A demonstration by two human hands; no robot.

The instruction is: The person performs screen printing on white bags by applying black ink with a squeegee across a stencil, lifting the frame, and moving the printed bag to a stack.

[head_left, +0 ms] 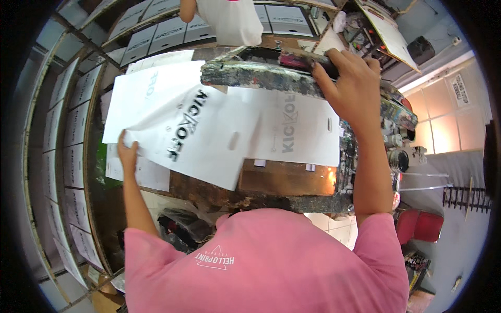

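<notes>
Between the fingers of my left hand (pixel 127 148) is the corner of a white plastic bag (pixel 214 159) with bold black print and a cut-out handle slot. Its sheet is lifted and curls across the table. A second white bag (pixel 313 133), printed in grey, lies flat on the brown board (pixel 287 178) to the right, partly overlapped by the lifted one. My right hand (pixel 350 81) is closed over the raised, paint-crusted screen-printing frame (pixel 261 76), beside a dark, pink-stained bar that looks like a squeegee (pixel 297 59). The frame hides the far part of the board.
More white sheets (pixel 125 99) lie at the left of the table. Racks of printed bags (pixel 74 141) stand along the left and far side. A person in a white shirt (pixel 235 23) is across the table. Jars (pixel 399 159) and a red chair (pixel 420 226) are at right.
</notes>
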